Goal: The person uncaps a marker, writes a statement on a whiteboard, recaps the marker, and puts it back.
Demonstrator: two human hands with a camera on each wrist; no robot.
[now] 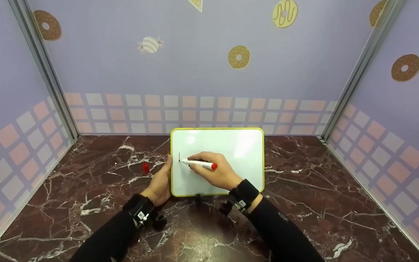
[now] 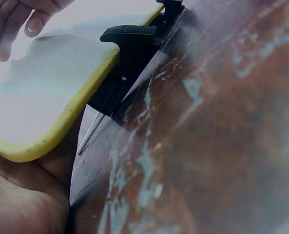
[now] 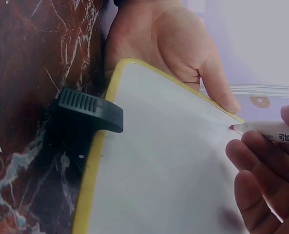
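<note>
A whiteboard (image 1: 246,156) with a yellow rim leans back on the table, its lower edge held in a black clip stand (image 3: 83,109). My left hand (image 1: 160,183) grips the board's left edge, thumb along the rim and fingers behind, where the board partly hides them. In my right hand (image 1: 216,169) a white marker (image 1: 200,164) with a red end is pinched, its tip right at the board's surface near the left side. A short thin upright line (image 1: 179,155) shows at that tip. The marker (image 3: 266,129) has a reddish tip in the right wrist view.
A red marker cap (image 1: 146,168) stands on the dark marbled table (image 1: 96,174), left of the board. Patterned walls (image 1: 202,72) close off the back and both sides, with grey metal posts (image 1: 46,72) in the corners.
</note>
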